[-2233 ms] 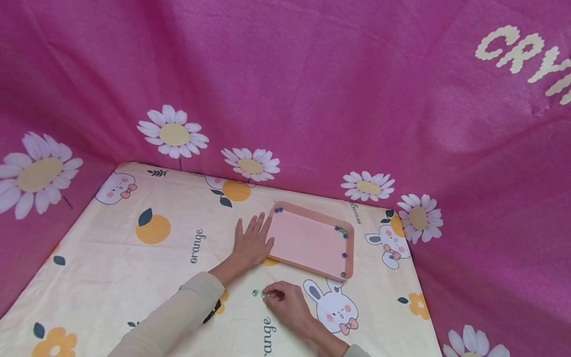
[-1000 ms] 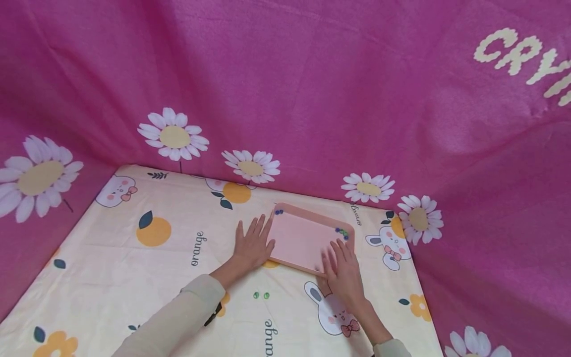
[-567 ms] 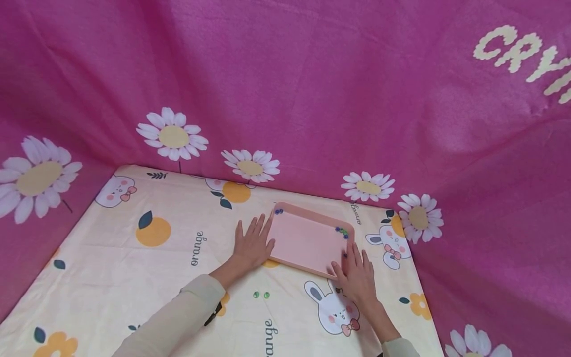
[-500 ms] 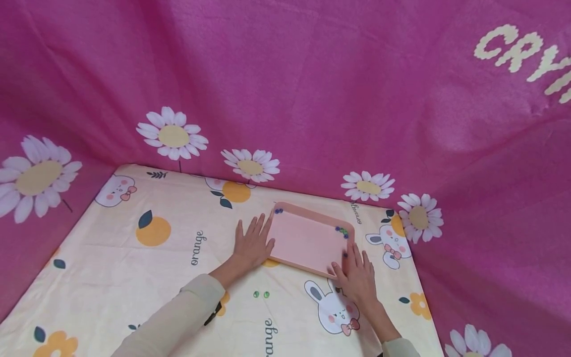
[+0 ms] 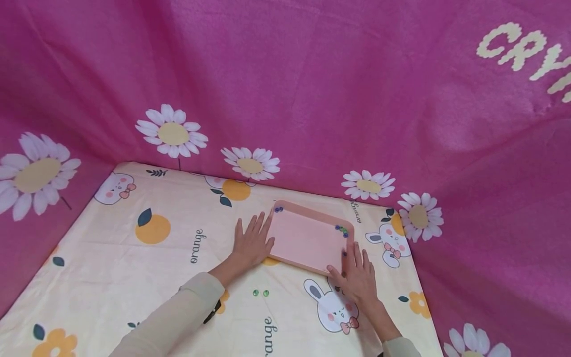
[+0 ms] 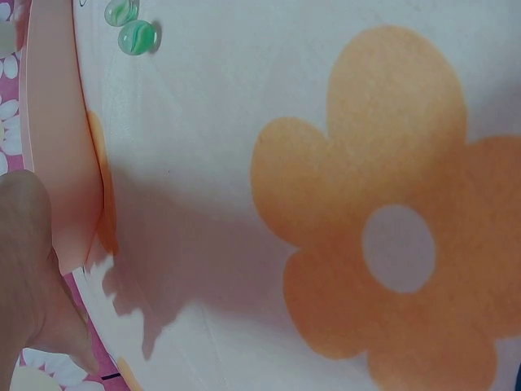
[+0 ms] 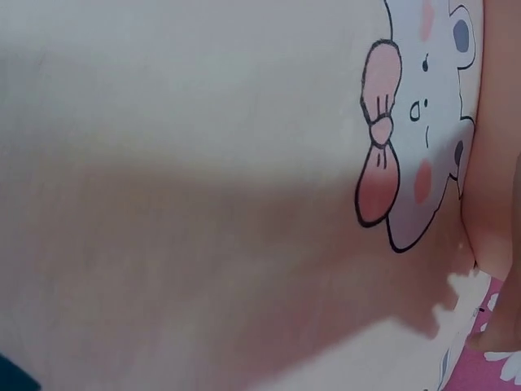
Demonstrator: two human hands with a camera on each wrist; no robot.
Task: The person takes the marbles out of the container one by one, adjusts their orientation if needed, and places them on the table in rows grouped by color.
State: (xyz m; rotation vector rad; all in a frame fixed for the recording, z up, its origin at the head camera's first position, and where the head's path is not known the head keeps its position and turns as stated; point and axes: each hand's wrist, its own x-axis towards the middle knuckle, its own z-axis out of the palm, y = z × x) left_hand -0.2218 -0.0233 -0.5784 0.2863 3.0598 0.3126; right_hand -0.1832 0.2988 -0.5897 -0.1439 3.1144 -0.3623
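A shallow pink tray (image 5: 308, 214) lies on the patterned cloth, with several blue and green marbles (image 5: 343, 230) against its right side and back right corner. Two blue marbles (image 5: 278, 209) sit in its back left corner. My left hand (image 5: 252, 242) rests at the tray's left side, fingers straight and spread. At the front right corner is my right hand (image 5: 359, 277), its fingers along the right wall and the thumb over the front rim. Two green marbles (image 5: 260, 293) lie on the cloth in front of the tray; the left wrist view shows these green marbles (image 6: 137, 37) close up.
The cloth (image 5: 174, 287) carries printed oranges, flowers and rabbits. A magenta curtain (image 5: 285, 99) with daisies rises behind and beside the table. A dark band (image 5: 212, 312) shows under the left sleeve.
My right hand has left the two green marbles on the cloth and moved right to the tray's front right corner, its fingers now straight. My left hand has stayed in place.
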